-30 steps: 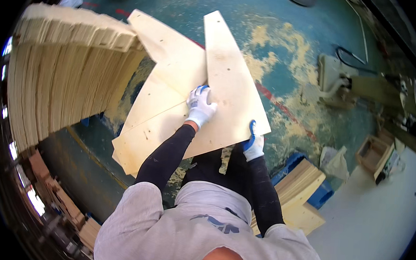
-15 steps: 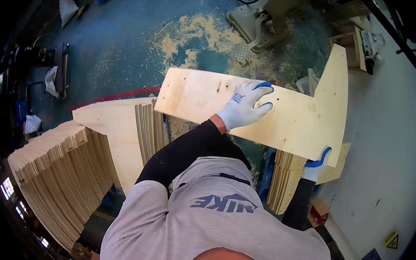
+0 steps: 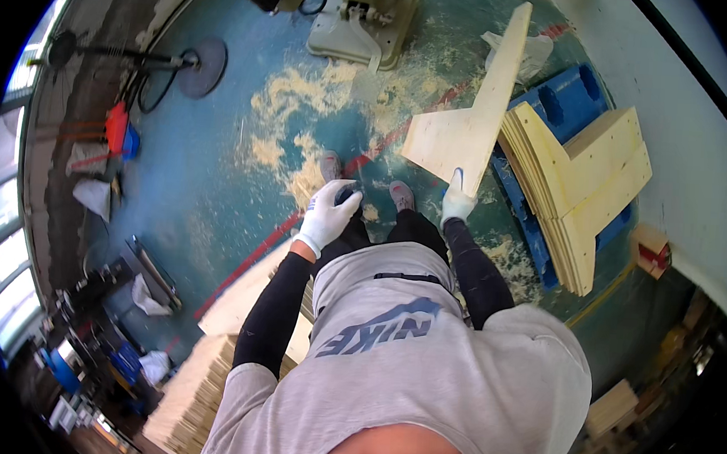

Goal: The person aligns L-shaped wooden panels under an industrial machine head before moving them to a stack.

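Note:
My right hand (image 3: 459, 201), in a white glove with blue fingertips, grips the near edge of a pale L-shaped plywood panel (image 3: 470, 117). The panel is held up, its long narrow arm reaching away from me and a wider part out to the left. In front of my waist, my left hand (image 3: 328, 214) wears the same kind of glove. Its fingers are loosely curved and apart, with nothing seen in them. To the right of the held panel, a stack of similar plywood panels (image 3: 579, 178) lies on a blue pallet (image 3: 567, 102).
Another plywood stack (image 3: 191, 399) stands at lower left. Sawdust (image 3: 283, 114) covers part of the blue-green floor. A machine base (image 3: 367, 27) stands ahead, and a round-based stand (image 3: 203, 67) is at far left. A white wall (image 3: 685, 138) runs along the right, near a small box (image 3: 652, 251).
My view has turned right. My left hand has let go of the panel and drawn back to my waist. The panel has swung round in my right hand, toward the stack on the right.

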`<action>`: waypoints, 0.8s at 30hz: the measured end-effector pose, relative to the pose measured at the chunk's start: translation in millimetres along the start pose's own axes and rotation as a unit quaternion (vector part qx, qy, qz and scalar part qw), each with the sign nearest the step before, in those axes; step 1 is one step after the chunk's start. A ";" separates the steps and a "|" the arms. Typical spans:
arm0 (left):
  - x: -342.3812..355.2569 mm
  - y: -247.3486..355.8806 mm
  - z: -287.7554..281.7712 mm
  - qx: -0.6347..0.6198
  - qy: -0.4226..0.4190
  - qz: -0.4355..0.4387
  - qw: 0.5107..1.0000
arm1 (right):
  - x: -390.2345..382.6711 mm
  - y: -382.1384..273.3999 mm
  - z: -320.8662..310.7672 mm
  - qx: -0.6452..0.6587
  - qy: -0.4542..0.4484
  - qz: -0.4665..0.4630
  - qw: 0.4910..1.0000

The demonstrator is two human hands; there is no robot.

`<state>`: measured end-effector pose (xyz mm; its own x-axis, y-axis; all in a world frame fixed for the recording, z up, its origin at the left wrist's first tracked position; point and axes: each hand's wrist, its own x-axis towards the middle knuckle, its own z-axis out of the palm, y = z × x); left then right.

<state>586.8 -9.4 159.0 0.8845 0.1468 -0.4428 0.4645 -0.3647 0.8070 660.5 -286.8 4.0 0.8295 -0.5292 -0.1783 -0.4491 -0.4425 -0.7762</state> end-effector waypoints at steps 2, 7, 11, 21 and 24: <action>26.4 4.9 -9.8 0.026 -0.021 0.024 0.999 | -10.1 -10.4 27.1 0.042 -0.005 0.061 0.997; 131.5 15.9 12.2 0.199 -0.145 0.220 0.944 | -35.7 -64.9 60.0 0.033 0.052 0.067 0.996; 151.7 78.2 42.3 -0.035 -0.245 -0.002 0.969 | -72.4 -95.8 67.7 0.060 0.085 -0.024 0.994; 109.9 60.6 26.0 -0.289 -0.301 -0.087 0.905 | -194.0 -34.3 -74.1 0.325 -0.026 0.170 0.930; 75.1 74.1 -33.2 -0.379 -0.309 -0.141 0.861 | -204.9 0.9 -108.1 0.445 0.106 0.426 0.781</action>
<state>689.1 5.1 198.5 0.6490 -0.4710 -0.5975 0.7588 0.3439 0.5531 454.3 -257.0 105.2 0.2394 -0.5074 -0.8278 -0.3211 0.7632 -0.5607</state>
